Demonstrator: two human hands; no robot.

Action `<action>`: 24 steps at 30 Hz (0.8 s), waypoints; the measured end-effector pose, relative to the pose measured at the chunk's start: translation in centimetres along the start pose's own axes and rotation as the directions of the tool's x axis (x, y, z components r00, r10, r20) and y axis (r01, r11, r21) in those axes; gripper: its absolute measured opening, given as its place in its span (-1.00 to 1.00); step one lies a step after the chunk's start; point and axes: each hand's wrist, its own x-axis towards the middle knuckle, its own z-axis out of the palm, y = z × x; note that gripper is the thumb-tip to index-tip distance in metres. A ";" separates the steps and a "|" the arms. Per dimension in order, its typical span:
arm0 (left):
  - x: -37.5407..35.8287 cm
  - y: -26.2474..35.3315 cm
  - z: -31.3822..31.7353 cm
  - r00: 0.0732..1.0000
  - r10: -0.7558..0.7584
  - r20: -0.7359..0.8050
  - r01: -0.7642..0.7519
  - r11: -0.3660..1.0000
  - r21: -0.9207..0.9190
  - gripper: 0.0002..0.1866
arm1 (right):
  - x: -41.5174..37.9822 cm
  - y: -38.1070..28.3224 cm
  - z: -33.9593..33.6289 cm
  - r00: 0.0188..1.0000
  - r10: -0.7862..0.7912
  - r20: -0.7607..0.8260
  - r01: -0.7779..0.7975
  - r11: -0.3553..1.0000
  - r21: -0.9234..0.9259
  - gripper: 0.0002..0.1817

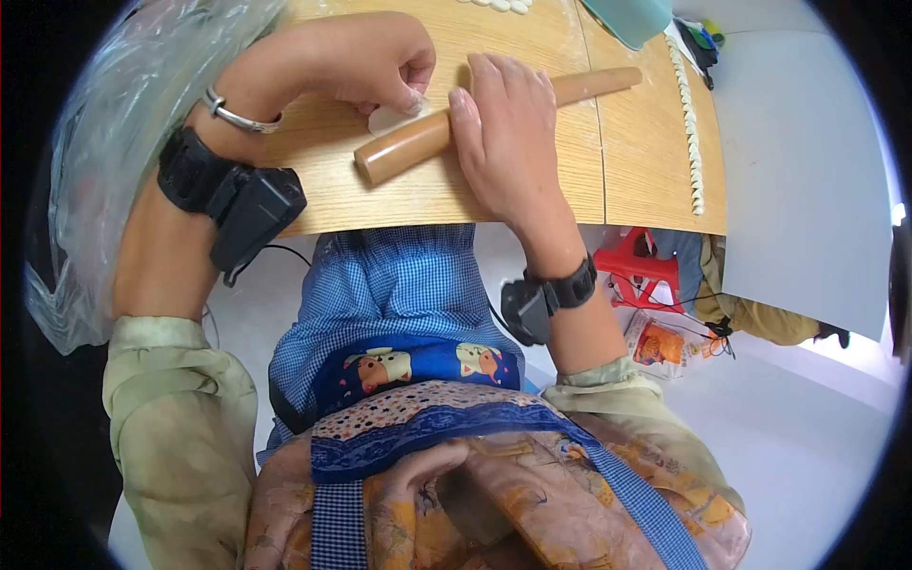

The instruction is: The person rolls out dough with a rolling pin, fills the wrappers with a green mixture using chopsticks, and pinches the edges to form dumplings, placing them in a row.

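Note:
My right hand [508,133] lies over a wooden rolling pin [408,148], its fingers bent across the top and the thumb along the near side. The pin slants over the wooden table, its left end closer to me. Just behind that end, my left hand [394,71] is closed, with thumb and fingers pinching the edge of a small, pale, flat dough wrapper [385,121]. Part of the wrapper is hidden by the fingers and the pin.
Small dough pieces [689,133] run in a line along the table's right side; several more dough pieces [499,4] lie at the far edge. A teal container [632,17] stands far right. Clear plastic sheeting [95,171] hangs at left. Below the table is a red stool [641,275].

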 end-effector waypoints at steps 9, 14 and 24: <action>0.1 -0.2 -0.3 0.995 0.104 -0.009 -0.102 0.986 0.130 -0.81 | -4.4 -0.4 -2.6 0.995 0.047 0.092 -0.042 0.998 -0.054 -0.44; -0.3 1.1 -0.5 0.996 -0.090 -0.003 0.090 0.995 -0.052 -0.66 | -1.5 0.0 -0.9 0.999 -0.003 0.045 0.004 0.999 -0.035 -0.48; -0.1 0.2 -0.1 0.997 -0.030 -0.067 0.030 0.999 -0.012 -0.65 | 3.9 0.7 2.1 0.994 -0.103 -0.046 0.102 0.994 -0.032 -0.67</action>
